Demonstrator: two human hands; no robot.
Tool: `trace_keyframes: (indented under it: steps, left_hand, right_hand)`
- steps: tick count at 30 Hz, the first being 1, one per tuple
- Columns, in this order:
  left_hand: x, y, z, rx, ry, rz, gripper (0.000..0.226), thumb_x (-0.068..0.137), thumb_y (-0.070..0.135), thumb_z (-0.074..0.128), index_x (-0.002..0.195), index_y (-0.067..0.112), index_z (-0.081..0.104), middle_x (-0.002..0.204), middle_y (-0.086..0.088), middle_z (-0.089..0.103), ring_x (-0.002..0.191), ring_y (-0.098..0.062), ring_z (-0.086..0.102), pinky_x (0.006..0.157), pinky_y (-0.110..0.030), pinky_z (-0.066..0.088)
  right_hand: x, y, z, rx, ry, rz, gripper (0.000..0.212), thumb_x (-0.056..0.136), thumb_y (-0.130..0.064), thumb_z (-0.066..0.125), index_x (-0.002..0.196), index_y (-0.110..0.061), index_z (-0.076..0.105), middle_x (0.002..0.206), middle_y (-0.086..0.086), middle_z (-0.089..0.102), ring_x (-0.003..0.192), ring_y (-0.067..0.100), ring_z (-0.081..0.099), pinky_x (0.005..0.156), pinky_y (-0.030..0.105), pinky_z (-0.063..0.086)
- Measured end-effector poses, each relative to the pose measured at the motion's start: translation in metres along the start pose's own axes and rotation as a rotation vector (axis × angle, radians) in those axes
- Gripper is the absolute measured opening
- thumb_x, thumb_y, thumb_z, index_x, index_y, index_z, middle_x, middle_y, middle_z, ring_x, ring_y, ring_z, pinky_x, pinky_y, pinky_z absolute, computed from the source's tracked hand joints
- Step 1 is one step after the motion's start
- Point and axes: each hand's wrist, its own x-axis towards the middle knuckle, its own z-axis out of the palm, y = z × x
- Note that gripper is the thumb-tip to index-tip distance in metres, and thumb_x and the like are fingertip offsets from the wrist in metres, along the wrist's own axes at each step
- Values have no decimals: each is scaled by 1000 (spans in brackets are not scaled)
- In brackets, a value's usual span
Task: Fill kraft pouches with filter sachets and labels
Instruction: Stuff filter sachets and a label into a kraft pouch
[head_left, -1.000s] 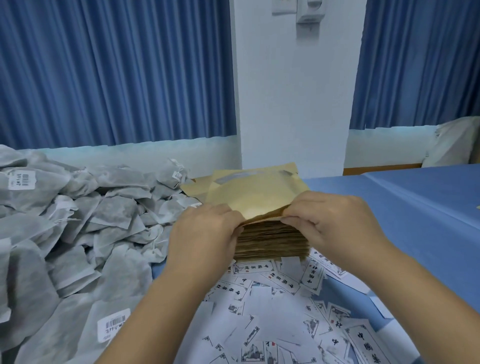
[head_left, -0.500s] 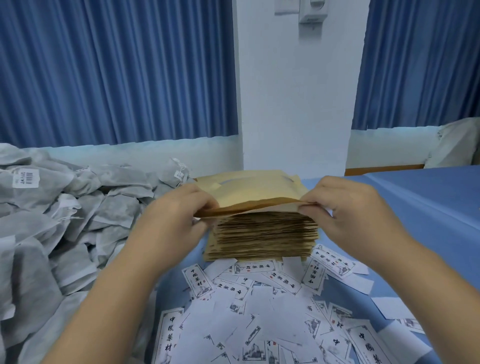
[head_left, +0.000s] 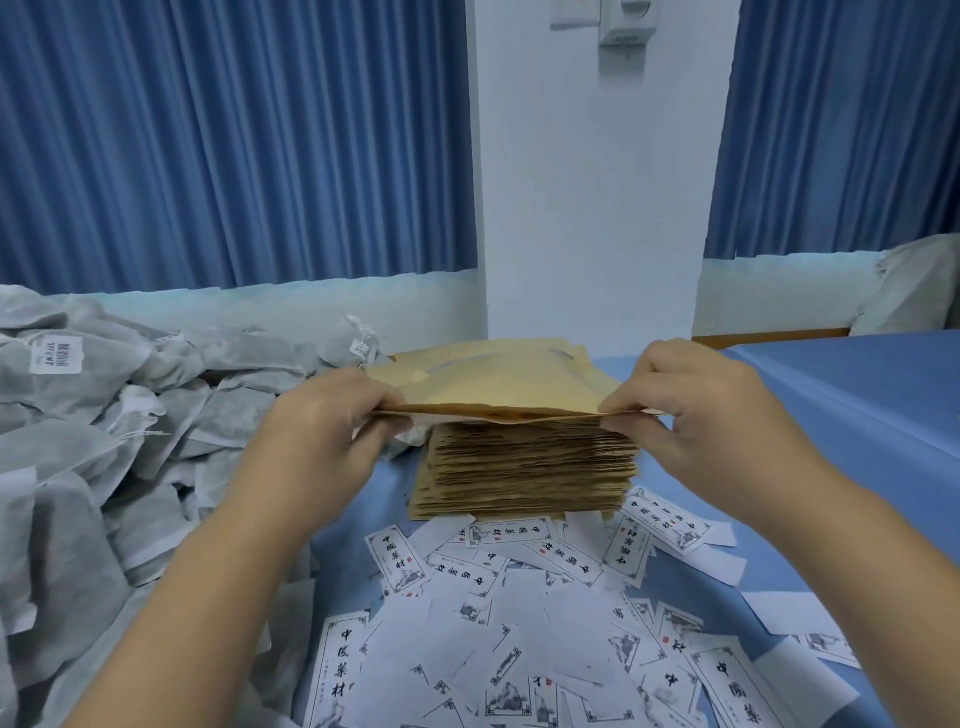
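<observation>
Above the pouch stack (head_left: 524, 467), left hand (head_left: 322, 441) and right hand (head_left: 717, 421) each pinched the top kraft pouch (head_left: 498, 384) by a near corner, grey sachets (head_left: 104, 431) heaped left, labels (head_left: 519, 613) strewn in front.

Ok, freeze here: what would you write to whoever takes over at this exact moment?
Left hand: pinches the near left corner of the top pouch.
Right hand: pinches its near right corner.
The top pouch is held just above the stack of pouches. Sachets are heaped on the left, and labels lie scattered in front, all on the blue table.
Done: one pouch lifted off the stack. No filled pouch is in view.
Left: open it, put in a sachet and a label, then work through the stack.
</observation>
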Motion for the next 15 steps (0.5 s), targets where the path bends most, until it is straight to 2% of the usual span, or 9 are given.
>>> trace_keyframes:
  steps: [4,7,10,12,15]
  left_hand:
    - [0,-1,-1,-36,0,-13,20,69,7,83,82,14,69,80,4,59,75,-17,57,71,-31,46]
    - [0,-3,-2,20,-16,-40,17,67,6,84,69,14,69,67,9,54,65,-13,50,60,-19,35]
    - [0,-2,-2,29,-36,-47,18,69,3,83,66,12,67,64,13,46,62,-13,45,59,-16,31]
    - [1,1,-2,32,-48,-22,23,70,4,81,64,11,61,65,10,46,63,-17,46,58,-24,35]
    - [3,8,0,136,-82,15,26,71,8,76,67,16,52,70,3,49,69,-26,50,62,-40,42]
  right_hand:
    - [0,-1,2,40,-30,81,9,73,-6,77,73,-13,74,65,-2,53,64,16,48,58,28,38]
    - [0,-2,1,28,-69,81,8,76,-8,75,73,-14,70,69,-3,53,69,18,51,58,34,44]
    - [1,-8,2,-48,-71,2,10,72,-12,78,77,-16,70,72,-5,53,72,22,53,60,34,45]
    - [1,-14,8,-95,-40,-37,14,68,-14,82,79,-16,73,71,-3,60,68,25,55,61,29,39]
    - [-1,-18,18,-136,35,-84,12,66,-4,82,68,-11,74,63,2,61,58,27,56,56,24,37]
